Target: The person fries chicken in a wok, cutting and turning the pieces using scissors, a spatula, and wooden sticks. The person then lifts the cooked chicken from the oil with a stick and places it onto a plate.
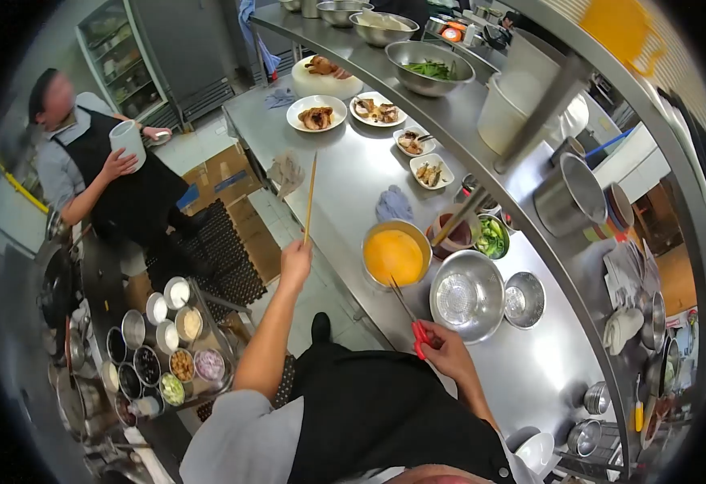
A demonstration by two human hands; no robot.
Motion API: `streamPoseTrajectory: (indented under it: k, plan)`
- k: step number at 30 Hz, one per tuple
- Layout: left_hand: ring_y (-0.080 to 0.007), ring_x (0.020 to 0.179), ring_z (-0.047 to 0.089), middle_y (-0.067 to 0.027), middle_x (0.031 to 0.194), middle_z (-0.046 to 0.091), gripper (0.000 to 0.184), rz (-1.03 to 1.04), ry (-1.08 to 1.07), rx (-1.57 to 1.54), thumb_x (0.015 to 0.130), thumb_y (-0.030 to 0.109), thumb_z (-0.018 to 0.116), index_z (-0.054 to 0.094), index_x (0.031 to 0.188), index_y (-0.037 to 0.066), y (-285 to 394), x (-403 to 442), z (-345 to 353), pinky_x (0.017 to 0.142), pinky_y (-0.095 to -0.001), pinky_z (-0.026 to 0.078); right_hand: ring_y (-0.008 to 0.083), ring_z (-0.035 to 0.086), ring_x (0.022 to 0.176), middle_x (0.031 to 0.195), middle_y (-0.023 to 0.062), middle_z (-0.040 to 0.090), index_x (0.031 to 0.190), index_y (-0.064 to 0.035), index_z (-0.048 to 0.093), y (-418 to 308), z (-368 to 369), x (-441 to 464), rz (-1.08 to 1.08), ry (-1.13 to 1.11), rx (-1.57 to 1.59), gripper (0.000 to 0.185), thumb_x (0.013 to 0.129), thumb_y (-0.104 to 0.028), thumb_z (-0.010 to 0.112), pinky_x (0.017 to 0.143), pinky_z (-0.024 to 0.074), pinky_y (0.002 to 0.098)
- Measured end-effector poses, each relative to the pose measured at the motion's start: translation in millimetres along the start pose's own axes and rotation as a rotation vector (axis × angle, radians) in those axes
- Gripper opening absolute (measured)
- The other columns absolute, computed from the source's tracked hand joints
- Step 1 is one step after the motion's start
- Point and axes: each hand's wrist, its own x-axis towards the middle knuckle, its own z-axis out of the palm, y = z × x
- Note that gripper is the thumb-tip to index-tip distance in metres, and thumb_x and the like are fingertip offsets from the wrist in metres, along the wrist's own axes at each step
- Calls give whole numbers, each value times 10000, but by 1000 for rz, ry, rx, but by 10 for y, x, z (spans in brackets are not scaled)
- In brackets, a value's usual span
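My left hand (pixel 295 264) is closed around the lower end of long wooden chopsticks (pixel 312 198), which point up and away over the counter's edge. In my right hand (pixel 449 355) are red-handled scissors (pixel 420 334). Their blades reach toward a metal bowl of orange liquid (pixel 397 254) like beaten egg; whether the tips touch it I cannot tell. Beside that bowl sits a large metal bowl (pixel 467 296), with a smaller metal bowl (pixel 524 300) to its right. A blue-grey cloth (pixel 394 203) lies crumpled behind the orange liquid.
Plates of roasted meat (pixel 316 114) and small dishes of food (pixel 431 172) stand farther back on the steel counter (pixel 268 137). A metal shelf (pixel 482 105) crosses above. Several ingredient tubs (pixel 182 365) are at left. A co-worker (pixel 87 153) holds a white container (pixel 127 145).
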Motion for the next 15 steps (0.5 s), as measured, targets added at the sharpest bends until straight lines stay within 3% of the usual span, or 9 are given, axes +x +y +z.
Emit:
streamPoseTrajectory:
  k: [4, 6, 8, 10, 11, 14, 15]
  plan:
    - [-77, 537, 437, 35, 667, 531, 208, 5, 75, 21, 1027, 211, 626, 637, 914, 37, -559, -1438, -223, 463, -289, 355, 99, 679, 913, 1065, 50, 725, 1391, 38, 597, 534, -52, -96, -96, -129, 140, 456, 952, -46, 690, 821, 544, 258]
    - [-75, 543, 458, 24, 690, 542, 161, -31, 98, 37, 1024, 184, 626, 630, 963, 35, -820, -2047, -372, 463, -275, 382, 92, 666, 871, 1024, 40, 731, 1390, 19, 612, 605, 6, -150, 1, -160, 242, 449, 958, -75, 690, 782, 542, 263]
    - [-72, 554, 501, 3, 734, 563, 108, -90, 95, 47, 1018, 129, 628, 615, 1061, 31, -1123, -2643, -473, 464, -247, 437, 101, 644, 796, 926, 39, 737, 1360, 23, 640, 684, -27, -312, 79, -234, 139, 440, 939, -92, 697, 743, 541, 279]
    - [-82, 555, 523, -9, 751, 575, 107, -171, 96, -66, 1012, 112, 636, 616, 1063, 20, -1384, -3124, -586, 459, -257, 437, 100, 639, 789, 914, 34, 729, 1355, 12, 649, 998, -216, -495, 90, -186, 97, 448, 923, -90, 700, 736, 537, 277]
    - [-72, 568, 512, -9, 753, 573, 106, -204, 104, 30, 1009, 100, 641, 616, 1070, 16, -1416, -3362, -631, 482, -248, 431, 99, 635, 781, 901, 28, 721, 1351, 1, 657, 1097, -341, -573, 64, -205, 27, 456, 906, -88, 703, 728, 534, 276]
    - [-65, 598, 489, -7, 757, 569, 112, -215, 120, 176, 997, 80, 658, 624, 1076, 9, -1794, -3935, -887, 530, -241, 420, 84, 590, 732, 870, 16, 699, 1361, -56, 677, 1016, -1032, -740, 34, 56, 2, 479, 882, -62, 664, 667, 505, 278]
    - [-68, 615, 478, -6, 758, 568, 116, -183, 148, 222, 988, 72, 669, 631, 1075, 5, -1939, -4058, -977, 556, -244, 415, 84, 576, 697, 826, 7, 692, 1300, -39, 710, 985, -1264, -705, 37, 197, -10, 406, 901, -57, 636, 639, 495, 291]
